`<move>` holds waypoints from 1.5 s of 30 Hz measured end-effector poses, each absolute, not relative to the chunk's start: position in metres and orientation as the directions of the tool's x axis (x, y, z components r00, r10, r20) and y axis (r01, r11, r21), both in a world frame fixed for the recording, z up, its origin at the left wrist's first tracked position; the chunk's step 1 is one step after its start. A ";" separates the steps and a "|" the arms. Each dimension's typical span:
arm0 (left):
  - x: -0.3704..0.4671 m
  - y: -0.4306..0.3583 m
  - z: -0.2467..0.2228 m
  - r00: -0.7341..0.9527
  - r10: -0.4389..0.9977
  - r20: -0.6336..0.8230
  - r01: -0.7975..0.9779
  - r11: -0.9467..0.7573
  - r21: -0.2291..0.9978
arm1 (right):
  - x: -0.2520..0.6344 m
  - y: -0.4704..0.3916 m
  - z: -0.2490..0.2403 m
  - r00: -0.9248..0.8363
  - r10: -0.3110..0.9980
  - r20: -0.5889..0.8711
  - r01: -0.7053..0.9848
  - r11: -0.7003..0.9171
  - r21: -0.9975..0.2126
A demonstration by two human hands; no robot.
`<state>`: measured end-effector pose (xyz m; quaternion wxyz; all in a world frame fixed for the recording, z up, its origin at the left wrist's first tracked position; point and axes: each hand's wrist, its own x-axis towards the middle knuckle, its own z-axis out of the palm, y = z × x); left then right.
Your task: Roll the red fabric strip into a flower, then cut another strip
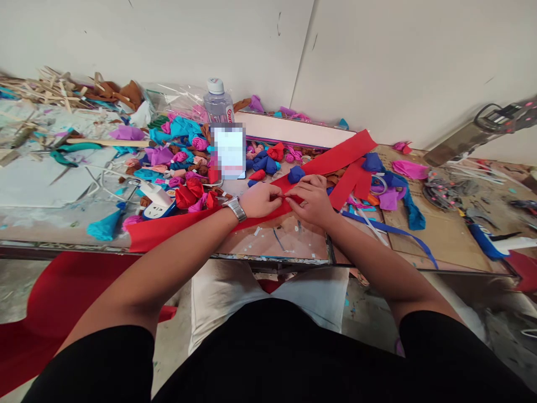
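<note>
Coloured crumpled pieces (pixel 191 193) are strewn across the middle of the table (pixel 260 240). Wooden sticks (pixel 59 92) are heaped along its back edge, toward the left, with white sheets (pixel 37 187) laid nearer the front. A red strip (pixel 176 226) is stretched near the front edge; cardboard (pixel 448 240) is spread toward the right.

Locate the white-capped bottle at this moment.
In the head view, the bottle stands left of centre, behind the bright-screened phone, near the wall.

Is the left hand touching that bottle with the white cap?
Apart: the head view shows the bottle standing behind the lit phone, with a clear gap to the left hand.
</note>
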<state>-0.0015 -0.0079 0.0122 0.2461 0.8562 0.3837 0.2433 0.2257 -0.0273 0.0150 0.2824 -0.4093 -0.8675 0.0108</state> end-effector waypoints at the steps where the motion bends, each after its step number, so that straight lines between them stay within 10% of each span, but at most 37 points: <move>1: -0.002 -0.008 0.012 0.592 0.773 0.227 0.535 -0.588 0.606 | 0.226 -0.027 0.015 -0.510 0.717 0.475 0.702 0.666 -0.252; 45: -0.002 -0.004 0.011 0.564 0.801 0.201 0.503 -0.526 0.685 | 0.229 -0.025 0.011 -0.540 0.645 0.541 0.709 0.695 -0.121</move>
